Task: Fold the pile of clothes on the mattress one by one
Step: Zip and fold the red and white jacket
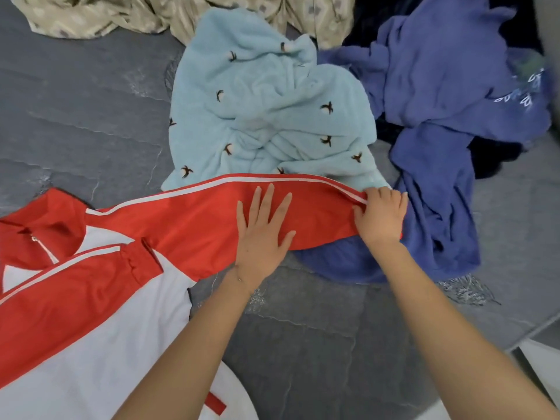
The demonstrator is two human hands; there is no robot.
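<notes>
We are working on the red and white jacket [91,298], which is lying spread toward the near left corner of the grey mattress [75,101], with its collar and zip toward the left edge. One sleeve [194,219] is stretching out to the right across the middle of the mattress, a white stripe running along its far side. We are pressing our left hand [262,234] flat on the middle of this sleeve, fingers straight and spread, grasping nothing. Our right hand [381,216] is gripping the cuff end of the same sleeve, fingers curled over the fabric. The other sleeve is lying across the jacket's white body.

The rest of the pile is sitting beyond and to the right. A light blue fleecy garment [266,110] with small dark bird motifs is lying crumpled just past the stretched sleeve, which is overlapping its near hem. A violet-blue garment [439,86] is bunching toward the right edge, part of it lying under the cuff. A dark navy piece [491,156] is showing among its folds. A beige patterned cloth [121,13] is trailing along the far edge.
</notes>
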